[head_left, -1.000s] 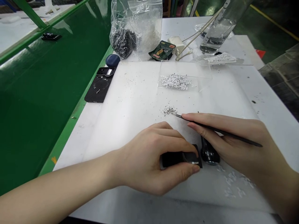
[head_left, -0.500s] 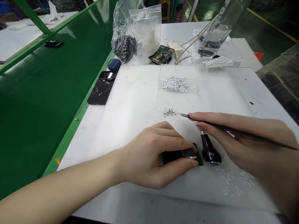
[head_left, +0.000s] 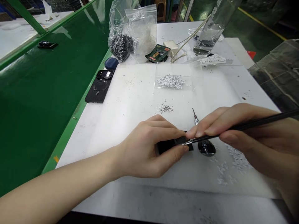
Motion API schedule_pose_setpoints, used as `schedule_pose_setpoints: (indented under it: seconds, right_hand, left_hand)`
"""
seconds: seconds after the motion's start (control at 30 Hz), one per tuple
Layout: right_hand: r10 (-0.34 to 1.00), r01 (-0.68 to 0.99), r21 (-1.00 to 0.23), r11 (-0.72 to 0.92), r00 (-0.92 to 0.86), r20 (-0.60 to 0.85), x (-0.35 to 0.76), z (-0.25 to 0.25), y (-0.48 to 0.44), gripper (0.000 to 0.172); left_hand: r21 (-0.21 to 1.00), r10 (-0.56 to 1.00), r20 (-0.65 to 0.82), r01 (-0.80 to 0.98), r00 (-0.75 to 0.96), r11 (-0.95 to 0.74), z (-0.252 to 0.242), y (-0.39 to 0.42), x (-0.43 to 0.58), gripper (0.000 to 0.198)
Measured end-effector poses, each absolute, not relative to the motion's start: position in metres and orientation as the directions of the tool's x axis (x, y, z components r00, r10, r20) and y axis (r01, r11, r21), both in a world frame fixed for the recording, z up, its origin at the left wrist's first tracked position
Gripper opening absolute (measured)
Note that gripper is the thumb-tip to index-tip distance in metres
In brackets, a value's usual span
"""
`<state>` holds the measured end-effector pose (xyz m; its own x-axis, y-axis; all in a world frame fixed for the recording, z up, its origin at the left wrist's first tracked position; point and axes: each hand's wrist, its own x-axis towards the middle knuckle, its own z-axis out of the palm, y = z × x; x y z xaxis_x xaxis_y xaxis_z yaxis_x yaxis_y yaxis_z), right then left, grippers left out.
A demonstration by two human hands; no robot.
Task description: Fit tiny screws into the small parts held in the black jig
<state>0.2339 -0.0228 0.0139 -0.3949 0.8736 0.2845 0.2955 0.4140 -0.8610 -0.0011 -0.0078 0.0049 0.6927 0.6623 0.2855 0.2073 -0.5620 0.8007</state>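
My left hand [head_left: 149,146] is closed round a small black block [head_left: 165,146], pressing it on the white sheet with thumb and fingers. In my right hand [head_left: 249,137] is a pair of black tweezers [head_left: 247,124], its tips over the block's right end by my left thumb. Whether the tips hold a tiny part is too small to tell. A screwdriver [head_left: 206,147] with a rounded black handle lies just right of the block, partly behind my right fingers. Beyond my left hand is a scatter of tiny dark pieces [head_left: 166,108].
A clear tray of small white pieces [head_left: 171,81] lies farther back; more white pieces [head_left: 237,158] are beside my right hand. A black phone [head_left: 97,88] rests at the left edge. Plastic bags [head_left: 142,34], a cable [head_left: 187,40] and a clear water bottle [head_left: 207,37] stand behind.
My right hand has brought the tweezers from the scattered dark pieces back toward me, to the black block. My left hand still holds the block. The view has shifted slightly.
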Motion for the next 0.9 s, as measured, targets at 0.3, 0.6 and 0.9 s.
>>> schedule_pose_setpoints:
  seconds: [0.3, 0.6, 0.9]
  right_hand:
    - [0.843, 0.254, -0.872, 0.418, -0.467, 0.267, 0.235, 0.012, -0.021, 0.023]
    - [0.822, 0.161, -0.911, 0.380, -0.510, 0.252, 0.238, 0.010, -0.020, 0.019]
    - [0.870, 0.196, -0.913, 0.357, -0.427, 0.248, 0.233, 0.010, -0.025, 0.013]
  left_hand:
    - [0.801, 0.646, 0.323, 0.165, 0.691, -0.576, 0.002, -0.006, -0.002, 0.019]
    - [0.816, 0.645, 0.293, 0.167, 0.706, -0.554, 0.004, -0.005, -0.002, 0.019]
    - [0.818, 0.643, 0.284, 0.170, 0.711, -0.550, 0.004, -0.005, -0.002, 0.020]
